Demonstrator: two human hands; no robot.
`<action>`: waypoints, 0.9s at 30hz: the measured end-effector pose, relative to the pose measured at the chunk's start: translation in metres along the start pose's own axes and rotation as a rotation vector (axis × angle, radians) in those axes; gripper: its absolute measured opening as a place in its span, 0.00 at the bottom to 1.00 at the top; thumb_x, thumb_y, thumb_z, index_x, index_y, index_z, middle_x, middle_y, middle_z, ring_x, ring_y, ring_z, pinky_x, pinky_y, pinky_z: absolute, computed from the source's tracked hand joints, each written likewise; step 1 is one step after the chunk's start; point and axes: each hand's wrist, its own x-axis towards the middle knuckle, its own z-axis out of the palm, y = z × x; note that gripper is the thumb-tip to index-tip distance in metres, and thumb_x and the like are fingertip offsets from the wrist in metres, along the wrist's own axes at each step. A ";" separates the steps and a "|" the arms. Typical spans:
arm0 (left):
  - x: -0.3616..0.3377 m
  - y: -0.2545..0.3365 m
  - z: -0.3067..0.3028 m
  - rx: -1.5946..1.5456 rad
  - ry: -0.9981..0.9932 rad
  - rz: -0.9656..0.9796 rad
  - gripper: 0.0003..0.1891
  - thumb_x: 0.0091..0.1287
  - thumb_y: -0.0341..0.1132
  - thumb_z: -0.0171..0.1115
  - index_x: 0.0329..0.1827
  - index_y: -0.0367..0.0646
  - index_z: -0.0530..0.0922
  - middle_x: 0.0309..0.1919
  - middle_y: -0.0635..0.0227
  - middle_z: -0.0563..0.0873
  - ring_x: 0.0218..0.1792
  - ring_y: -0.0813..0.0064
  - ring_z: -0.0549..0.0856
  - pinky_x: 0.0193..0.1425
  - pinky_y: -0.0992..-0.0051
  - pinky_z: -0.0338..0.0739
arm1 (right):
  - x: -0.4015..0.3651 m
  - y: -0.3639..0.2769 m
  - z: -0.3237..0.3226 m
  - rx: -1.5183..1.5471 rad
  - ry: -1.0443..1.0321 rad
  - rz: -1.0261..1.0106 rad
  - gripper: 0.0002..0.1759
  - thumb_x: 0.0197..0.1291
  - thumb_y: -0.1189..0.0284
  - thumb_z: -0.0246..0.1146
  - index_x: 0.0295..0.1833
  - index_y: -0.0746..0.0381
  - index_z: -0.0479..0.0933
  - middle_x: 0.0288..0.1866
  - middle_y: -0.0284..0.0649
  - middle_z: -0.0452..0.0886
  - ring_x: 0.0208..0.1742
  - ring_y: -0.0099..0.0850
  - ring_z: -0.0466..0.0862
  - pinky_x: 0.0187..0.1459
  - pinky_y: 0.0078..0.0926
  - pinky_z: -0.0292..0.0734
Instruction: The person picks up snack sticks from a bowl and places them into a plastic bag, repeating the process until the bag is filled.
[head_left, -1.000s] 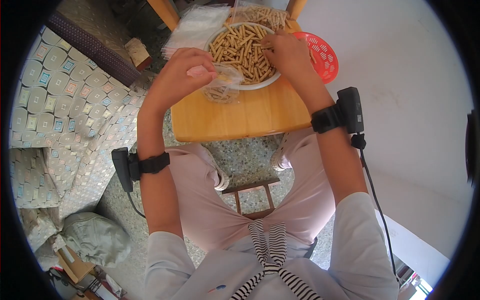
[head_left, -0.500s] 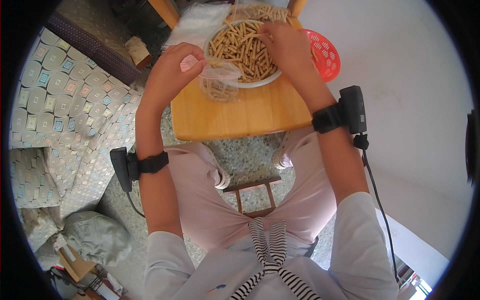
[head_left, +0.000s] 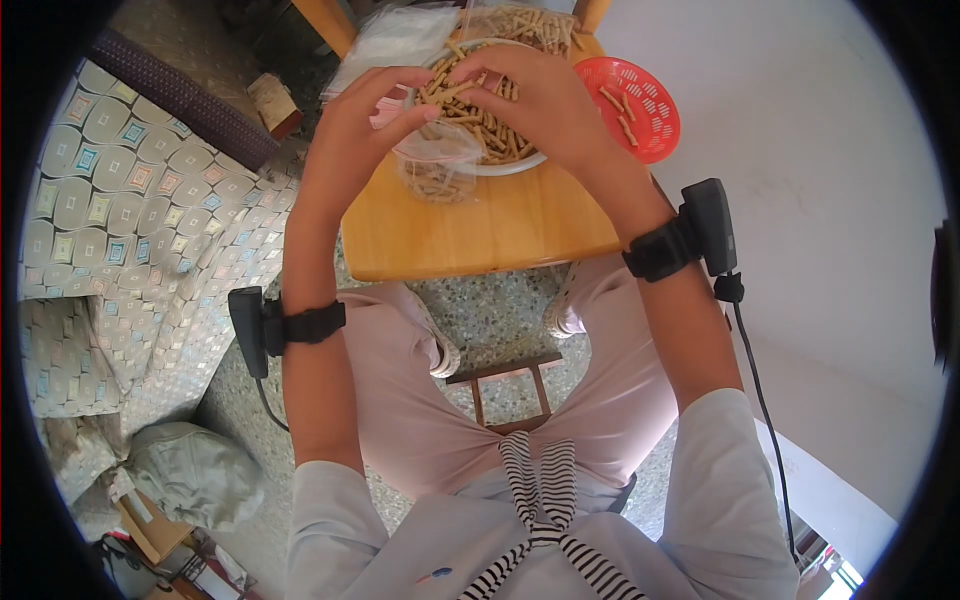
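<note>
My right hand [head_left: 525,85] is over a white bowl [head_left: 518,168] heaped with short tan sticks [head_left: 495,140]. Its thumb and fingers pinch a tan stick [head_left: 450,93], which points toward my left hand. My left hand [head_left: 375,105] hovers at the bowl's left rim, thumb and index finger apart around the near end of that stick; I cannot see them pressing on it. Just below the left thumb, a clear plastic bag [head_left: 437,170] with tan sticks inside leans against the bowl. Its mouth gapes upward.
The bowl stands on a wooden chair seat [head_left: 480,235]. A red perforated basket [head_left: 655,125] with a few sticks is at right. Flat clear bags [head_left: 395,45] lie at back left, and a filled bag [head_left: 525,25] lies behind the bowl. A white wall [head_left: 780,130] rises at right.
My right hand has moved left across the bowl with the stick, coming close to my left hand. The left hand has shifted slightly up and right. More of the red basket shows.
</note>
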 end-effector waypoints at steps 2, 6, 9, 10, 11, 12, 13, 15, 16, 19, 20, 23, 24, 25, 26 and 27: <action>-0.001 0.002 0.006 -0.049 -0.058 -0.090 0.15 0.65 0.38 0.70 0.50 0.41 0.85 0.44 0.64 0.88 0.48 0.62 0.84 0.56 0.68 0.76 | 0.002 -0.003 0.002 -0.056 -0.003 -0.091 0.10 0.58 0.65 0.70 0.44 0.55 0.84 0.39 0.37 0.86 0.41 0.40 0.85 0.43 0.36 0.79; 0.000 -0.014 0.010 0.088 -0.035 0.069 0.13 0.65 0.36 0.70 0.50 0.42 0.86 0.43 0.62 0.89 0.48 0.61 0.84 0.55 0.67 0.76 | 0.004 -0.014 0.002 -0.224 -0.001 -0.279 0.10 0.58 0.65 0.69 0.44 0.54 0.85 0.39 0.35 0.86 0.42 0.39 0.84 0.44 0.36 0.79; 0.002 -0.012 0.009 0.083 -0.030 0.071 0.12 0.64 0.35 0.70 0.49 0.42 0.86 0.44 0.60 0.88 0.48 0.60 0.84 0.55 0.67 0.76 | 0.003 -0.018 0.007 -0.154 -0.007 -0.258 0.10 0.58 0.66 0.69 0.45 0.54 0.85 0.38 0.34 0.86 0.42 0.38 0.84 0.44 0.36 0.79; 0.001 -0.011 0.009 0.071 -0.031 0.081 0.12 0.64 0.35 0.70 0.48 0.42 0.86 0.43 0.60 0.88 0.48 0.59 0.84 0.54 0.67 0.76 | 0.003 -0.019 0.009 -0.097 -0.022 -0.215 0.10 0.58 0.66 0.69 0.45 0.54 0.85 0.38 0.33 0.86 0.43 0.38 0.84 0.44 0.36 0.78; 0.001 -0.011 0.009 0.059 -0.033 0.090 0.12 0.63 0.35 0.70 0.48 0.41 0.86 0.43 0.60 0.88 0.48 0.59 0.84 0.54 0.66 0.76 | 0.002 -0.019 0.010 -0.098 -0.023 -0.215 0.10 0.58 0.66 0.69 0.45 0.54 0.85 0.38 0.33 0.86 0.43 0.38 0.84 0.44 0.36 0.78; 0.000 -0.010 0.010 0.058 -0.032 0.090 0.12 0.63 0.35 0.70 0.48 0.41 0.86 0.43 0.60 0.88 0.48 0.59 0.84 0.54 0.66 0.76 | 0.002 -0.020 0.011 -0.079 -0.024 -0.229 0.10 0.58 0.66 0.69 0.45 0.54 0.85 0.38 0.34 0.86 0.42 0.38 0.84 0.44 0.36 0.78; 0.000 -0.010 0.009 0.128 -0.023 0.105 0.12 0.63 0.34 0.70 0.47 0.41 0.86 0.42 0.61 0.88 0.48 0.59 0.84 0.54 0.66 0.76 | 0.002 -0.021 0.011 -0.060 -0.025 -0.242 0.09 0.58 0.67 0.69 0.45 0.54 0.85 0.38 0.34 0.86 0.42 0.38 0.84 0.43 0.36 0.78; 0.000 -0.010 0.010 0.198 -0.016 0.118 0.12 0.62 0.34 0.70 0.47 0.40 0.86 0.42 0.62 0.88 0.48 0.59 0.84 0.54 0.66 0.77 | 0.002 -0.021 0.011 -0.059 -0.029 -0.230 0.09 0.59 0.67 0.68 0.44 0.54 0.85 0.38 0.34 0.86 0.42 0.38 0.84 0.43 0.36 0.78; 0.000 -0.012 0.010 0.199 -0.002 0.137 0.12 0.62 0.34 0.70 0.46 0.40 0.86 0.42 0.62 0.88 0.48 0.59 0.84 0.54 0.65 0.77 | 0.003 -0.021 0.011 -0.059 -0.030 -0.220 0.08 0.59 0.67 0.68 0.44 0.54 0.85 0.38 0.34 0.86 0.42 0.39 0.84 0.43 0.36 0.78; 0.000 -0.016 0.007 0.205 0.029 0.143 0.11 0.61 0.34 0.71 0.45 0.41 0.86 0.42 0.63 0.88 0.48 0.60 0.84 0.54 0.66 0.77 | 0.004 -0.018 0.010 -0.075 -0.037 -0.260 0.07 0.59 0.66 0.68 0.42 0.54 0.85 0.39 0.35 0.86 0.42 0.39 0.84 0.42 0.36 0.78; -0.001 -0.017 0.006 0.206 0.046 0.130 0.11 0.61 0.34 0.71 0.44 0.41 0.86 0.42 0.64 0.88 0.48 0.61 0.84 0.54 0.66 0.77 | 0.004 -0.018 0.009 -0.076 -0.037 -0.260 0.07 0.59 0.66 0.68 0.42 0.54 0.85 0.39 0.35 0.86 0.42 0.39 0.84 0.42 0.36 0.78; 0.002 -0.009 -0.008 0.201 0.098 0.133 0.10 0.59 0.35 0.73 0.42 0.42 0.87 0.41 0.66 0.89 0.48 0.63 0.84 0.54 0.67 0.76 | 0.003 -0.017 0.006 -0.146 0.024 -0.210 0.07 0.59 0.66 0.68 0.42 0.55 0.84 0.39 0.35 0.85 0.41 0.39 0.84 0.42 0.37 0.78; 0.001 -0.007 -0.009 0.201 0.098 0.133 0.10 0.59 0.35 0.73 0.42 0.42 0.87 0.41 0.66 0.89 0.48 0.63 0.84 0.54 0.67 0.76 | 0.004 -0.016 0.004 -0.164 0.051 -0.188 0.07 0.60 0.65 0.68 0.42 0.55 0.83 0.39 0.35 0.85 0.40 0.40 0.84 0.41 0.37 0.78; 0.001 -0.006 -0.009 0.221 0.148 0.180 0.10 0.59 0.35 0.73 0.41 0.42 0.87 0.40 0.67 0.88 0.48 0.64 0.84 0.54 0.68 0.76 | 0.003 -0.014 0.003 -0.182 0.078 -0.167 0.08 0.60 0.65 0.68 0.42 0.55 0.83 0.38 0.35 0.85 0.40 0.40 0.84 0.40 0.37 0.79; 0.001 -0.005 -0.009 0.241 0.198 0.227 0.09 0.58 0.35 0.74 0.40 0.43 0.87 0.39 0.68 0.88 0.48 0.65 0.83 0.55 0.68 0.76 | 0.002 -0.013 0.004 -0.183 0.078 -0.167 0.08 0.60 0.65 0.68 0.42 0.55 0.83 0.38 0.35 0.85 0.40 0.40 0.84 0.40 0.37 0.79; 0.001 -0.003 -0.008 0.241 0.198 0.227 0.09 0.58 0.35 0.74 0.40 0.43 0.87 0.39 0.68 0.88 0.48 0.65 0.83 0.55 0.68 0.76 | 0.000 -0.013 0.006 -0.176 0.060 -0.115 0.08 0.60 0.65 0.68 0.42 0.54 0.83 0.38 0.35 0.85 0.39 0.40 0.85 0.40 0.37 0.79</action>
